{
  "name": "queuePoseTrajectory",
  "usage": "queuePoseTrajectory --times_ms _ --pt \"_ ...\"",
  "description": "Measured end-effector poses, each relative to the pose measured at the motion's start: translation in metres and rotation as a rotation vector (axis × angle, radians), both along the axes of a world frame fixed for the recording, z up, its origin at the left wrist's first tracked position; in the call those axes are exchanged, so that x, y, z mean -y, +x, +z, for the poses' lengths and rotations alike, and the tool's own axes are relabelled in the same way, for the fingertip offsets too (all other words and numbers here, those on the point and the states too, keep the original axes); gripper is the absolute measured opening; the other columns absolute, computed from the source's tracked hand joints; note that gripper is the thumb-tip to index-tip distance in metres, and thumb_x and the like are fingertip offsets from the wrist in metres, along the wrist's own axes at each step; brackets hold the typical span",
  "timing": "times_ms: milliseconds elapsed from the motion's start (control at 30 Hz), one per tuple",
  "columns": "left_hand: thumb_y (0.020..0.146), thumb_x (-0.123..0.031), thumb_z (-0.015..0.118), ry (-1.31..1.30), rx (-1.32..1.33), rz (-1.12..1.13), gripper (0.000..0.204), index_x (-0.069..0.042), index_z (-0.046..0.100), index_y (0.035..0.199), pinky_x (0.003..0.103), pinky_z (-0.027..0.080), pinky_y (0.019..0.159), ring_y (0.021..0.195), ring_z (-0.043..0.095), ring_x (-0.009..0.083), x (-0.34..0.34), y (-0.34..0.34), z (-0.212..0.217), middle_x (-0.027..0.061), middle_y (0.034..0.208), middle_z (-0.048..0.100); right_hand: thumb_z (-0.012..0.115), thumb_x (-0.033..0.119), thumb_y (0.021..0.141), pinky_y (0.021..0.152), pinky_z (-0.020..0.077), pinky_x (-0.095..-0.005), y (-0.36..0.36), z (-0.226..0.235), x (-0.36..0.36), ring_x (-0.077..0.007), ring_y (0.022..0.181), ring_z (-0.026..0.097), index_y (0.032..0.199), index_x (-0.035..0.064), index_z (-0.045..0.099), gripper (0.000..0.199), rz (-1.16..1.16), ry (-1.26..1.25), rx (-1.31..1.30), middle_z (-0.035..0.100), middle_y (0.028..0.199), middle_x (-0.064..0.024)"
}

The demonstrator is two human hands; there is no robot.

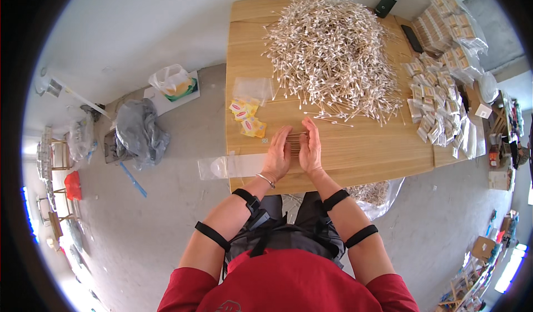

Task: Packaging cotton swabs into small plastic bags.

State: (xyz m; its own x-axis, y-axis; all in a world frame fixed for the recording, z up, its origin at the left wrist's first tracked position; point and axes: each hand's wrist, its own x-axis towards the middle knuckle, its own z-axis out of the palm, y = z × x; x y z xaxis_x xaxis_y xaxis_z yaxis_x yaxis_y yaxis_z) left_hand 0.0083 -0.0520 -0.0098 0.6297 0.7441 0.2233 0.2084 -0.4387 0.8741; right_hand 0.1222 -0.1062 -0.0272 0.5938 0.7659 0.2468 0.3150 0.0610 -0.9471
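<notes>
Together, our two hands flank one row of cotton-swab sticks [295, 145] at the near side of the wooden table [377, 152], packed too closely for us to count. Our left hand [278, 154] and right hand [310, 149] face each other, fingers straight and flat rather than curled, with the sticks between. Just beyond, a few loose swabs [335, 122] lie before one large heap of swabs [333, 56], past counting. To our left we find at least two yellow cards [253, 127] near clear plastic film [249, 86], and one white strip [250, 165] reaching toward the left wrist. On the far right stand one dark bottle [388, 1], one black flat object [412, 38] and many small packs [438, 104].
</notes>
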Motion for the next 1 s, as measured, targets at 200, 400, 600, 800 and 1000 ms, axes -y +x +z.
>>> queuePoseTrajectory --times_ms 200,400,600,800,1000 --pt "0.096 -0.003 0.042 -0.318 0.242 0.160 0.038 0.001 0.043 0.134 0.037 0.035 0.107 0.126 0.047 0.0325 -0.002 -0.007 -0.019 0.0181 0.134 0.051 0.049 0.018 0.093 0.114 0.0214 -0.0456 0.005 0.018 0.014 -0.0370 0.141 0.024 0.141 -0.0039 0.033 0.055 0.088 -0.303 0.654 0.030 0.149 -0.0231" --pt "0.101 -0.015 0.039 -0.327 0.212 0.135 0.037 0.003 0.048 0.132 0.033 0.033 0.108 0.129 0.045 0.0246 -0.009 -0.018 -0.005 0.0153 0.138 0.049 0.050 0.052 0.088 0.117 0.0122 -0.0441 -0.006 0.025 0.031 -0.0326 0.144 0.018 0.144 -0.0037 0.028 0.082 0.358 -0.653 1.082 0.026 0.152 -0.0196" --pt "0.084 0.000 0.050 0.131 -0.136 -0.111 0.050 0.002 0.044 0.133 0.041 0.031 0.111 0.133 0.037 0.0370 -0.012 -0.046 0.002 0.0216 0.139 0.044 0.051 0.060 0.083 0.118 0.0097 -0.0439 -0.003 0.031 0.026 -0.0312 0.144 0.018 0.145 -0.0029 0.028 0.091 0.325 -0.692 1.189 0.027 0.152 -0.0187" --pt "0.078 -0.002 0.058 0.289 -0.201 -0.121 0.061 0.001 0.038 0.135 0.045 0.032 0.111 0.131 0.038 0.0385 -0.004 -0.050 0.007 0.0217 0.138 0.042 0.053 0.064 0.080 0.118 0.0093 -0.0453 -0.012 0.027 0.037 -0.0298 0.144 0.019 0.144 -0.0031 0.030 0.096 0.327 -0.717 1.195 0.027 0.152 -0.0191" --pt "0.078 -0.001 0.057 0.260 -0.186 -0.091 0.056 0.001 0.041 0.132 0.044 0.035 0.108 0.127 0.041 0.0383 -0.006 -0.050 0.002 0.0216 0.135 0.044 0.052 0.066 0.080 0.118 0.0095 -0.0455 -0.010 0.017 0.036 -0.0298 0.144 0.019 0.143 -0.0040 0.031 0.097 0.285 -0.597 1.085 0.028 0.151 -0.0194"
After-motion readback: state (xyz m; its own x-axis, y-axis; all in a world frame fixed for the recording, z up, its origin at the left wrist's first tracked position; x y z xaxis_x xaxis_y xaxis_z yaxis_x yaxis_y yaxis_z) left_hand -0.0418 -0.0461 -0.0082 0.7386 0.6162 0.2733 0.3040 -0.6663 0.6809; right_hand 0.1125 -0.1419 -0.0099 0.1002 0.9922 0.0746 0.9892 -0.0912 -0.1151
